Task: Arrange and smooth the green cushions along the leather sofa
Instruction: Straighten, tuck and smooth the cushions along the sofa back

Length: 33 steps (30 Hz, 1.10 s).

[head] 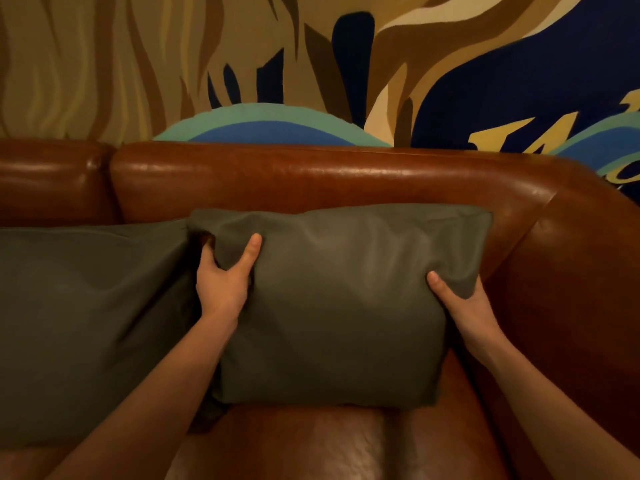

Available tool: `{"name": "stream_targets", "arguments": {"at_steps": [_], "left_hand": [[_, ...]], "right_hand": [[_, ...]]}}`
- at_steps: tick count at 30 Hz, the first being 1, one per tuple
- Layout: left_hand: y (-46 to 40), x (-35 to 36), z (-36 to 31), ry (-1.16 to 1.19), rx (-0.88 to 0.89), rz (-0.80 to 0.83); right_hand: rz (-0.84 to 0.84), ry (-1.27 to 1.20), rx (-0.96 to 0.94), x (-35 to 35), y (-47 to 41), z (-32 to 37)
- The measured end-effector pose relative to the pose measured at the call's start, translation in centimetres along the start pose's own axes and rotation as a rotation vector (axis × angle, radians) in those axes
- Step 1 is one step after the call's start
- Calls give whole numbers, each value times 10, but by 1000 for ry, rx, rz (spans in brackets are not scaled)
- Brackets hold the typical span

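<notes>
Two hands grip one green cushion (339,306), head view only. Left hand (221,285) clamps the cushion's left edge: thumb laid on the front face, fingers curled behind and hidden. Right hand (460,303) clamps the opposite edge lower down, thumb on the front, fingers out of sight behind.

Between the two grips the cushion stands upright on the seat of the leather sofa (311,178), leaning on the backrest, long axis horizontal and running from grip to grip, front face toward the camera. Its top left corner above the left grip is folded and puckered.

Cushion cloth: matte, dull olive-green, soft creases fanning from each thumb. Rectangular outline. Sofa leather: reddish-brown, glossy, rounded back roll.

Just outside the left grip, a second green cushion (86,323) touches the first, also upright.

Behind: painted wall mural (381,64), tan, navy, teal swirls.
</notes>
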<state>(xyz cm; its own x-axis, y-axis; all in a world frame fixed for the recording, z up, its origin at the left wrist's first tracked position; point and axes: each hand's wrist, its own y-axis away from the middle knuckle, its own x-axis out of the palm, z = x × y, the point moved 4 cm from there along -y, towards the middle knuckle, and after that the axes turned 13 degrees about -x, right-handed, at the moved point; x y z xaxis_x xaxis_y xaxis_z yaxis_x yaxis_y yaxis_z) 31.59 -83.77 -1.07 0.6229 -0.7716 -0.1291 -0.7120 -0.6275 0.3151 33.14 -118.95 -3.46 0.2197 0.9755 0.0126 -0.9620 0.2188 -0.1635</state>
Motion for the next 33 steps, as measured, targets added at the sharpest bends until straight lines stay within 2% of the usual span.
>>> {"name": "stream_targets", "arguments": {"at_steps": [3, 6, 10, 12, 13, 15, 17, 18, 20, 22, 23, 27, 33], "left_hand": [[-6, -6, 22, 17, -68, 23], [-7, -3, 18, 46, -47, 42], [-4, -3, 22, 20, -46, 27], [-5, -4, 22, -8, -44, 19], [-5, -5, 18, -51, -27, -13], [6, -7, 9, -225, 40, -213], [35, -3, -2, -396, 275, -364], [55, 7, -4, -476, 459, -334], [92, 33, 7, -669, 811, -140], [110, 48, 27, -888, 1035, -5], [110, 50, 35, -986, 1082, 17], [88, 49, 45, -1181, 1133, 17], [59, 62, 38, -1244, 1033, 87]], "right_hand": [[25, 52, 3, 8, 8, -11], [-7, 54, 14, 5, 3, -10], [87, 89, 42, 7, 0, -9], [73, 121, 44, 8, 0, -8], [21, 157, 31, 7, 1, -6], [-98, 368, -70, 4, 7, 4], [-126, 723, -317, 12, 19, 24], [-87, 863, -475, 26, 29, 35], [102, 982, -761, 63, 51, 47], [326, 1062, -945, 96, 77, 43], [404, 1127, -972, 105, 86, 37], [507, 1274, -869, 110, 81, 19], [620, 1337, -781, 99, 37, 8]]}}
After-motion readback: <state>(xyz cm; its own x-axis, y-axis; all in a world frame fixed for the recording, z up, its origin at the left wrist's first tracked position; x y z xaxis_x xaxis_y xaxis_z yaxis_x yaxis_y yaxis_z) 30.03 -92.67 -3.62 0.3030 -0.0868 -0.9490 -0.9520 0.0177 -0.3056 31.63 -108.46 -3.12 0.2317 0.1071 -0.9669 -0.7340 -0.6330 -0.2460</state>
